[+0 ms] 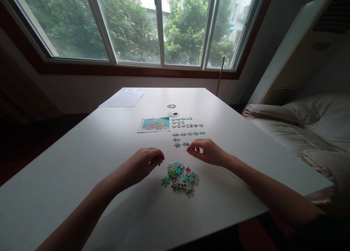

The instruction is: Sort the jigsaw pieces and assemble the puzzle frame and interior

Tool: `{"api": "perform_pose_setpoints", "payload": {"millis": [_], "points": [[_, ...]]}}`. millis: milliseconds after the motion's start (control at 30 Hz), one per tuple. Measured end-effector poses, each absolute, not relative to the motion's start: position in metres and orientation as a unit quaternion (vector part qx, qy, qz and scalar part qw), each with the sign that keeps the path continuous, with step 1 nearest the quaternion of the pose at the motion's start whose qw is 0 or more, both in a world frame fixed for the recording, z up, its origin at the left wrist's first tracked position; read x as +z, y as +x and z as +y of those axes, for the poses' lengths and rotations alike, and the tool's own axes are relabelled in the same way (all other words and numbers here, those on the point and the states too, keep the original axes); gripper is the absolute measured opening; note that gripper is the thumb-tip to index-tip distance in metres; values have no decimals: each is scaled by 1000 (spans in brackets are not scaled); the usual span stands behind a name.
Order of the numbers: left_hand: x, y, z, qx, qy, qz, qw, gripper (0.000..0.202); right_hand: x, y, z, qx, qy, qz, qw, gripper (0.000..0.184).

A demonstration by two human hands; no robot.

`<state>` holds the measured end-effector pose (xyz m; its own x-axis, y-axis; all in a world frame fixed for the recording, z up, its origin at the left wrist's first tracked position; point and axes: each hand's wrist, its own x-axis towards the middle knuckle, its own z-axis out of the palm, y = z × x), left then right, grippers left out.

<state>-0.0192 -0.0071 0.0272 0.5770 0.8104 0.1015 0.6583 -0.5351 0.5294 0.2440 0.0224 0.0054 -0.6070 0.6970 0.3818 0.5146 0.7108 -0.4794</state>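
Observation:
A loose heap of jigsaw puzzle pieces, mostly teal with some yellow and pink, lies on the white table between my forearms. My left hand is held just left of and above the heap, fingers curled; a small dark puzzle piece shows under the fingertips. To the right, my right hand has thumb and fingers brought together beside a puzzle piece in the nearest row; whether anything is between them is hidden. Further rows of pieces are laid out beyond it.
A picture sheet with cartoon figures lies left of the rows. Two small round items sit behind them. White paper lies at the table's far left. A pale sofa stands right of the table.

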Motion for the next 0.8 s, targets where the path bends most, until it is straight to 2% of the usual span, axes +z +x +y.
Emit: {"api": "perform_pose_setpoints", "payload": {"millis": [67, 200, 433, 567, 800], "points": [[24, -12, -6, 252, 809, 457, 271, 15, 5, 235, 15, 157, -336, -884, 285, 13], [11, 3, -4, 366, 678, 460, 442, 24, 5, 222, 4, 160, -337, -875, 309, 10], [1, 18, -11, 420, 506, 447, 606, 30, 3, 214, 0, 152, -359, -856, 339, 14], [1, 20, -13, 415, 494, 425, 635, 28, 3, 212, 0, 148, -362, -851, 350, 15], [0, 19, -13, 399, 532, 431, 610, 35, 3, 211, 0, 144, -359, -843, 373, 10]]}}
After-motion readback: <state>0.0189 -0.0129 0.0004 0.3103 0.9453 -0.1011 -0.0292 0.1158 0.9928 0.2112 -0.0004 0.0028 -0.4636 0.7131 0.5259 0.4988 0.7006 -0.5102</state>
